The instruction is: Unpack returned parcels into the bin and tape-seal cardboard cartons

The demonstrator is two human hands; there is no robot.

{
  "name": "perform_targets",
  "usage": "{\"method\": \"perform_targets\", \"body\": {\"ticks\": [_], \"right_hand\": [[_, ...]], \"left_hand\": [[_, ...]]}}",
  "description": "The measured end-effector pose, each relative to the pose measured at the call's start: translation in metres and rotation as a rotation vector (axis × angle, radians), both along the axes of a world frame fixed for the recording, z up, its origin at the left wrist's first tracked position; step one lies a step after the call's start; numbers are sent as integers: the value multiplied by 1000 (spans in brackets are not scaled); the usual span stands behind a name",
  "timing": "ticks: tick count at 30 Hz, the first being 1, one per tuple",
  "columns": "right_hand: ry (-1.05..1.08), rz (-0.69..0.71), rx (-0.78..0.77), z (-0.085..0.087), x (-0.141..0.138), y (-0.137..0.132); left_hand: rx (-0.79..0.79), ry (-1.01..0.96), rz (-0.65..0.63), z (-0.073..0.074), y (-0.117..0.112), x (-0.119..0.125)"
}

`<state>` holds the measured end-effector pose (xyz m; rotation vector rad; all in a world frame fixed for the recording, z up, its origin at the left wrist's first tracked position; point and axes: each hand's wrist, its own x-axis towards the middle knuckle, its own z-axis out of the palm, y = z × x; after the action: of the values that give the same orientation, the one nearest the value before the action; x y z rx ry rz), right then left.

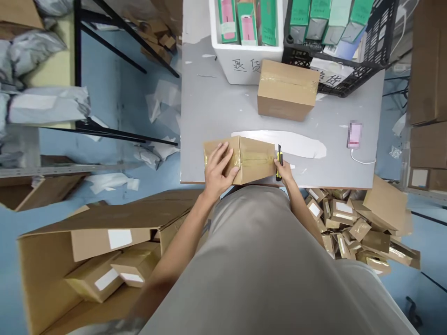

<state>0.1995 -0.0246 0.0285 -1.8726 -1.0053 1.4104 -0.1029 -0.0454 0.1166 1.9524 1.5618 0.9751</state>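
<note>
A taped cardboard box (256,158) lies at the near edge of the grey table, right in front of me. My left hand (218,170) rests on its left part with the fingers spread over the cardboard. At the box's right end is my right hand (284,170), its fingers wrapped round a yellow and black utility knife (279,163). The knife stands out upward past the fingers, close beside the box's right side. Behind the box lies a long white patch (296,143) on the tabletop.
A second cardboard box (288,88) sits farther back, before a white bin (246,65) and a black crate (366,70) holding green packages. A pink phone (354,135) with a cable lies at right. Large cartons of boxes (45,260) stand below left and right (387,200).
</note>
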Motion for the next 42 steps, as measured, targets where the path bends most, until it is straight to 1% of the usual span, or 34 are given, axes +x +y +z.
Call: {"method": "perform_targets", "body": {"ticks": [2,4,6,8,11,13,15,18,20,21,23,26,28,29,31,33,37,42], "right_hand": [[-130,7,32,20,11,-8],[-294,42,77,44,23,-16],[-445,87,103,66,29,-23],[-562,116,105,83,29,-27],[-665,159,77,94,20,-29],[-705,190,62,98,15,-29],[-761,194,105,104,12,-28],[-825,205,225,120,4,-25],[-785,310,243,133,-9,-20],[-754,398,236,139,-19,-16],[-727,627,211,149,-41,-8],[-817,1005,123,161,-77,6],[-909,1198,34,166,-97,16],[-953,1268,-3,167,-105,21],[-1030,1366,-54,169,-117,29],[-1082,1430,-85,169,-123,36],[-1121,1501,-121,173,-129,47],[-1162,1586,-135,181,-136,55]], "left_hand": [[-12,-48,69,4,-5,-7],[-51,-131,116,1,-8,-11],[-120,-245,137,-10,-8,-13],[-222,-359,132,-29,-7,-14],[-409,-491,107,-63,-6,-15],[-503,-543,80,-80,-7,-16],[-527,-553,39,-89,-8,-20],[-468,-484,-50,-88,-4,-27],[-450,-438,-129,-86,1,-33],[-457,-430,-169,-86,4,-35],[-491,-451,-240,-89,10,-39],[-552,-532,-299,-97,15,-41],[-581,-583,-310,-102,16,-40],[-588,-599,-311,-103,16,-39],[-595,-618,-308,-104,16,-37],[-600,-624,-306,-105,16,-36],[-605,-641,-297,-107,17,-33],[-617,-713,-275,-111,17,-30]]}}
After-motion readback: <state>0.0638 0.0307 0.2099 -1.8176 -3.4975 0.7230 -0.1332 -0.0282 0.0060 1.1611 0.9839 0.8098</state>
